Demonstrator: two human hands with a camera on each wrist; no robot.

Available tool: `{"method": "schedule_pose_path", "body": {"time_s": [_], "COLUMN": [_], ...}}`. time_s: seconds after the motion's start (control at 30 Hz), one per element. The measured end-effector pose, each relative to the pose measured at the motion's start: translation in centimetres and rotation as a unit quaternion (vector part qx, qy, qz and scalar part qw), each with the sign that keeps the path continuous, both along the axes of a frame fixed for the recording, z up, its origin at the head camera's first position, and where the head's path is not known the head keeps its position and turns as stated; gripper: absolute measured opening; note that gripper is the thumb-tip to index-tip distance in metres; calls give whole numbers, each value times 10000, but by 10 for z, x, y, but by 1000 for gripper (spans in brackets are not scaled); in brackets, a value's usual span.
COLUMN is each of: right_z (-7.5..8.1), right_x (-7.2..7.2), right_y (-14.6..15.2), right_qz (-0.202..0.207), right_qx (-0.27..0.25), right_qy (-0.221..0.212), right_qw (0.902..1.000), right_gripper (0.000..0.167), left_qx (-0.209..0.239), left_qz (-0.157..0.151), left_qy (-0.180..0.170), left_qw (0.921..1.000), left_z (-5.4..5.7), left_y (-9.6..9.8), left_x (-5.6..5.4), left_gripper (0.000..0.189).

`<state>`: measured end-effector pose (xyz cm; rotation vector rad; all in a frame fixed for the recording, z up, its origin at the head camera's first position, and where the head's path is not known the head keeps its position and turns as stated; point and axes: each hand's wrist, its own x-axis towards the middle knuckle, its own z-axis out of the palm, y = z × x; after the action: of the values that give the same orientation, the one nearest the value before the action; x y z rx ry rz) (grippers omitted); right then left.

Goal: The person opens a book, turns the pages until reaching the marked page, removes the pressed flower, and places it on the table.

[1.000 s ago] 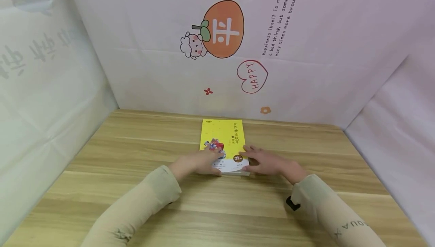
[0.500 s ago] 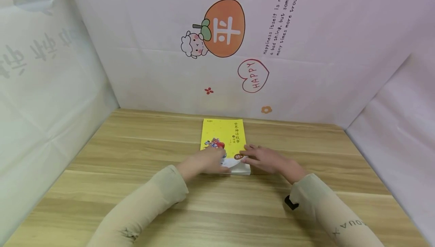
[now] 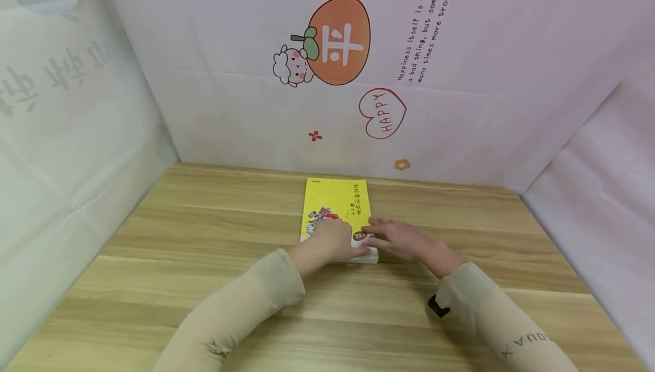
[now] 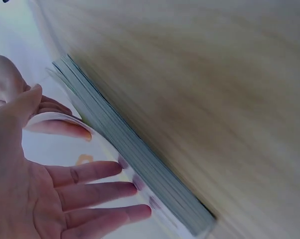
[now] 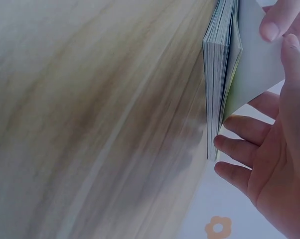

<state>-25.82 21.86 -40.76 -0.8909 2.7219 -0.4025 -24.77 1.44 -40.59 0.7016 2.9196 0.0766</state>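
Note:
A yellow paperback book [image 3: 335,195] with a white lower band lies on the wooden table near the back wall. My left hand [image 3: 330,240] is over its lower part and pinches the free corner of the front cover [image 5: 252,64] between thumb and index finger. That corner bends up off the page block [image 4: 140,154]; the other left fingers lie extended along the cover. At the book's right side is my right hand [image 3: 401,239], its fingers fairly straight and touching the edge. In the right wrist view the right thumb is beside the lifted cover.
The wooden tabletop [image 3: 204,281] surrounds the book. Behind it stands a white printed cloth wall [image 3: 230,116], and more white cloth [image 3: 77,133] hangs at both sides. A black band [image 3: 438,306] is at the right wrist.
My left hand has moved right across the book's lower part, its fingers closing in on the cover, whose corner has come up. The right hand has stayed nearly still.

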Motion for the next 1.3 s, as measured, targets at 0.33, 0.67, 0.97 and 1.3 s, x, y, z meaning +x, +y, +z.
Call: {"method": "schedule_pose_path", "body": {"time_s": [0.33,0.67,0.97,1.3], "right_z": [3,3,2,0], "right_x": [3,3,7,8], "right_y": [3,3,-15,-16], "right_qz": [-208,-403,208,358], "right_qx": [-196,75,512,541], "right_qy": [-92,-7,273,329], "right_qw": [9995,9992,9981,9973], "right_gripper": [69,72,71,71], "left_qx": [69,834,1896,2250], "left_qz": [201,517,690,229], "left_qy": [23,-500,-580,504], "left_qw": [9998,9939,9777,9728], "left_z": [3,6,7,22], "left_y": [5,-13,-31,-55], "left_x": [-3,-10,-14,-14], "left_gripper": [64,60,72,84]}}
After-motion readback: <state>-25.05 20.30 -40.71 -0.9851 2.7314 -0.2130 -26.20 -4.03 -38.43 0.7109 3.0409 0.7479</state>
